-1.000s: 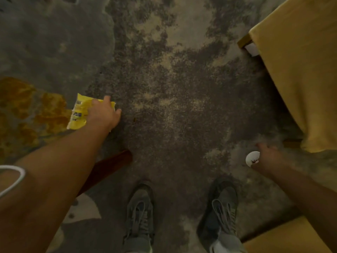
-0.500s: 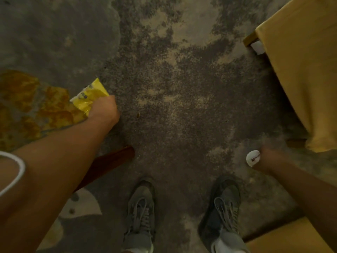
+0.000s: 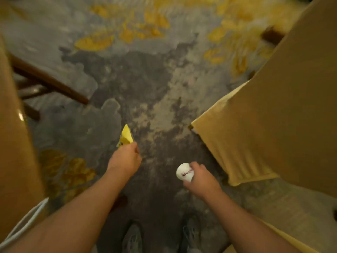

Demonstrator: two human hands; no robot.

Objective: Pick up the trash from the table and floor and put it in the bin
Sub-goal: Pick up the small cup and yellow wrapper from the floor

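Head view, looking down at a patterned carpet point(image 3: 156, 99) of grey, dark brown and yellow patches. Both forearms reach forward from the bottom edge of the frame.

Left hand point(image 3: 125, 158), lower centre: curled closed around the lower end of a yellow wrapper point(image 3: 125, 136). The wrapper sticks up out of the fist toward the centre of the frame, its pointed upper end free, and is held clear of the carpet. Dark print shows near the fingers but is too small to read.

Right hand point(image 3: 200, 179), lower centre-right: closed around a white crumpled paper ball point(image 3: 184, 172). The ball protrudes from the thumb side of the fist and bears a small reddish mark. It too is off the floor. The two hands are near each other but apart.

Right side of the frame: a desk under a yellow cloth point(image 3: 269, 114), whose ribbed corner hangs down just beside the right hand without touching it. A dark wooden leg end point(image 3: 271, 36) appears at upper right.

Left side of the frame: a tan surface point(image 3: 12, 143) runs along the edge, with dark wooden chair rails point(image 3: 49, 83) behind it at upper left.

Bottom centre: two grey shoes point(image 3: 132, 238) stand on the carpet between the forearms. A white sleeve edge point(image 3: 25, 223) lies at lower left. The upper part of the frame is blurred.
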